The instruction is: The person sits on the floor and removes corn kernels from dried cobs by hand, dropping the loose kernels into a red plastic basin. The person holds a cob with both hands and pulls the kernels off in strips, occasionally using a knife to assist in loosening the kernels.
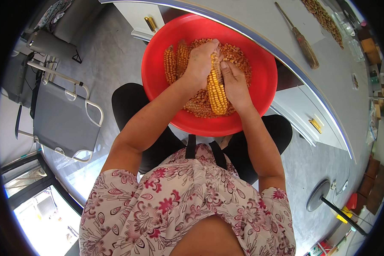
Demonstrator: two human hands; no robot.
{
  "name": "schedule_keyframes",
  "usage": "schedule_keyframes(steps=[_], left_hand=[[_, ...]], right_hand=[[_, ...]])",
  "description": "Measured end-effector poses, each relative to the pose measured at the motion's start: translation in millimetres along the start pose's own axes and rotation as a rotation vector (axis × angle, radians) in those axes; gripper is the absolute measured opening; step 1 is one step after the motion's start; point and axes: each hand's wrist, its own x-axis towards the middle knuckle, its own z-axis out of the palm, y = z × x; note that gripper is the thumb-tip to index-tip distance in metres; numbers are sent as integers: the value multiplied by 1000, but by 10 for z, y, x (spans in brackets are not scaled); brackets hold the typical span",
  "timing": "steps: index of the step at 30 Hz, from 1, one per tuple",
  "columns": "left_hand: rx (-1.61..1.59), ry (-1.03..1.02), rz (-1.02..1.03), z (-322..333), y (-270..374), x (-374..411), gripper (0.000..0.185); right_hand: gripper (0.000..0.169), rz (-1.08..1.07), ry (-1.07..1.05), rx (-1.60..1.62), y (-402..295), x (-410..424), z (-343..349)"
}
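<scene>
Between both hands is a dried yellow corn cob (217, 92), its kernels partly stripped near the upper end. My left hand (202, 62) wraps around that upper end, hiding its tip. My right hand (235, 81) presses along the cob's right side, thumb against the stripped strip. Under them a wide red plastic basin (262, 72) holds loose orange corn kernels (236, 56). Two cobs with kernels on, one a dried cob (170, 65) and the other a darker cob (182, 54), lean at the basin's left. Another cob (200, 107) lies low among the kernels.
A grey counter (268, 22) curves past the basin, with a wooden-handled screwdriver-like tool (304, 48) on it. White drawers with a gold handle (315, 125) sit beneath. A grey folding chair (65, 115) stands left. A round-based black stand (318, 195) is at lower right.
</scene>
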Motion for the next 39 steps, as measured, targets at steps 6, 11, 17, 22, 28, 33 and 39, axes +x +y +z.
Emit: schedule_keyframes(steps=[6,11,17,22,28,33,39], left_hand=[[-38,39,-28,-39,125,42,24],[-31,198,15,-27,241,52,25],[14,183,31,-142,226,109,24],[25,150,-2,-112,245,98,28],[-27,166,-7,-142,256,139,30],[-50,218,29,-160,368,146,28],[-23,210,42,-218,358,164,28]], right_hand=[[34,183,47,386,-128,-29,39],[45,-39,-102,-97,-108,-57,-9],[43,-134,-79,-158,-175,-97,81],[41,-35,-126,-258,-100,-57,7],[46,58,-76,109,-218,-108,76],[46,4,-250,-96,-189,-94,-37],[46,-92,-170,-107,-216,-131,53]])
